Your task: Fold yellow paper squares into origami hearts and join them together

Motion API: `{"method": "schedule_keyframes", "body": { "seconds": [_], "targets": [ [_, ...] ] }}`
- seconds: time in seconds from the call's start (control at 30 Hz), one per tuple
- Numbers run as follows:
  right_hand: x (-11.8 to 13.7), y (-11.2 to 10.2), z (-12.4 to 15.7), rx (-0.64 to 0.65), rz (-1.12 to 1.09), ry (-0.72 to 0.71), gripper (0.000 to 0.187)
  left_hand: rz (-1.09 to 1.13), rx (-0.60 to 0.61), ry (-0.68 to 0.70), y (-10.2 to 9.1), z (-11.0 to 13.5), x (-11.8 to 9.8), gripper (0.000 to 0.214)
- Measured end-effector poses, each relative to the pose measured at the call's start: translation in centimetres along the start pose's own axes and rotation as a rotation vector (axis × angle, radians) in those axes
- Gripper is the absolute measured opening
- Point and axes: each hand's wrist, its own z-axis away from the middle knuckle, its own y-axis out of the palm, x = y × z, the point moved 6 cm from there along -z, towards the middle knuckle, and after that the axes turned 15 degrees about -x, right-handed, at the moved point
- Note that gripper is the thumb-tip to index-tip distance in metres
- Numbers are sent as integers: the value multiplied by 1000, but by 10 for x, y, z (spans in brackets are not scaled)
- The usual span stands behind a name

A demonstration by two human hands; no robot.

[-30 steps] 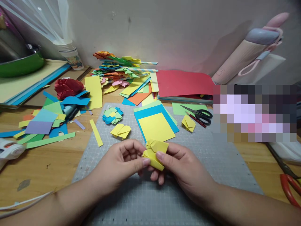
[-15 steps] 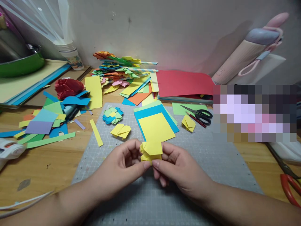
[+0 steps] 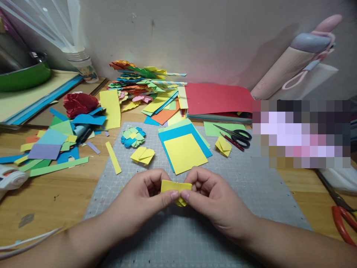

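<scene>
Both my hands pinch one small folded yellow paper piece (image 3: 176,188) just above the grey cutting mat (image 3: 251,201). My left hand (image 3: 145,199) grips its left side between thumb and curled fingers. My right hand (image 3: 212,197) grips its right side the same way, thumb tips nearly touching. Beyond the hands on the mat lie a yellow square on blue and green sheets (image 3: 184,152), a folded yellow heart (image 3: 142,155), another folded yellow piece (image 3: 223,146) and a blue-green paper flower (image 3: 133,136).
Black scissors (image 3: 237,134) lie at the mat's far right by a red paper stack (image 3: 217,98). Coloured scraps (image 3: 52,143) and a red paper flower (image 3: 76,103) cover the wooden table at left. Red-handled pliers (image 3: 341,216) lie at right, a white tape dispenser (image 3: 11,180) at left.
The yellow piece has been turned and lowered between my hands; it now shows as a flat narrow band, and both thumbs have closed together on its front edge.
</scene>
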Motion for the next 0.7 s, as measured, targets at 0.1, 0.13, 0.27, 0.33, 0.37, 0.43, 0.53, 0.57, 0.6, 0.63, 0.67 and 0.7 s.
{"method": "schedule_keyframes", "body": {
  "seconds": [0.1,0.13,0.27,0.33,0.37,0.43,0.53,0.57,0.6,0.63,0.67,0.7],
  "targets": [
    [1,2,-1,21,-67,-1,32,37,-8,-11,-1,-1,0,18],
    [0,2,-1,31,-88,8,32,59,-18,-13,-3,-2,0,17],
    [-7,6,-1,72,-48,88,34,157,-60,-30,-8,-5,1,20],
    [-9,8,0,108,-19,114,36,186,-45,-30,-7,-6,1,19],
    [-10,9,0,124,-17,119,36,197,-35,-28,-6,-5,1,18],
    [-10,10,0,137,-18,122,36,208,-17,-22,-4,-4,0,17],
    [-11,8,-1,117,0,129,34,206,-13,-18,-3,-3,-2,17],
    [-12,8,-1,111,7,130,33,203,-13,-18,-3,-3,-2,17],
    [-12,7,-1,109,12,129,32,199,-12,-18,-3,-2,-2,16],
    [-12,7,-2,108,15,125,32,198,-13,-19,-3,-3,-3,16],
    [-11,7,-2,108,15,120,32,200,-13,-21,-2,-3,-3,16],
    [-11,7,-3,109,13,116,32,206,-13,-26,-2,-3,-3,16]
  ]
}}
